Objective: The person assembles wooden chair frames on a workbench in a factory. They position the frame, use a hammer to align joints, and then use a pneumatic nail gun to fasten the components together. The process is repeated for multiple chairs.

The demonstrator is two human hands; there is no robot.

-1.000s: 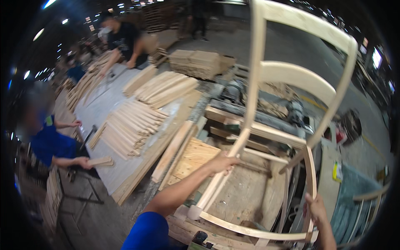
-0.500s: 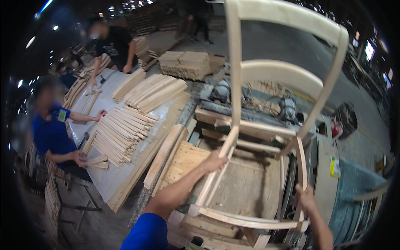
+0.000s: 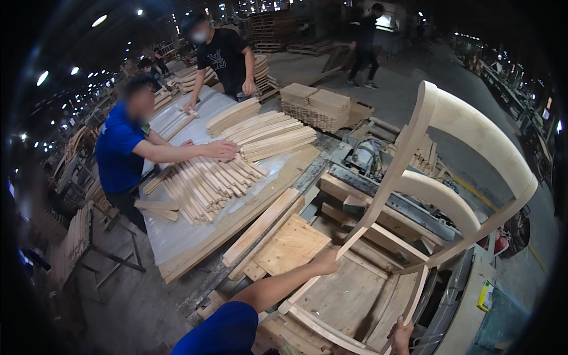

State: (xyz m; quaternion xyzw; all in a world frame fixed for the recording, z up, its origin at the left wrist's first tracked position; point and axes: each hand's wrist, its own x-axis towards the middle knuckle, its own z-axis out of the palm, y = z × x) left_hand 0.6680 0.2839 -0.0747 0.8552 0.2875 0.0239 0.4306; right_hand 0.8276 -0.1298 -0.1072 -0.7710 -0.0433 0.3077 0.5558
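Observation:
A pale wooden chair frame (image 3: 408, 139) with a curved backrest and an open seat stands tilted in front of me, over a wooden bench structure. My left hand (image 3: 325, 261) is closed round the left seat rail. Lower right, my right hand (image 3: 402, 332) grips the right side rail near the front corner; its fingers are partly hidden by the wood. Through the open seat shows a plywood panel (image 3: 337, 293) with dusty edges.
Left, a table (image 3: 236, 228) holds bundles of wooden slats (image 3: 201, 183); a co-worker in blue (image 3: 118, 136) reaches over them. Another in black (image 3: 225, 56) stands behind. Stacked wood pieces (image 3: 316, 106) and a motor (image 3: 364, 155) lie beyond; a person walks farther back.
My view has turned, and the chair frame sits lower and farther right, its back leaning right. Both hands keep their hold. The co-worker in blue now reaches across the slats.

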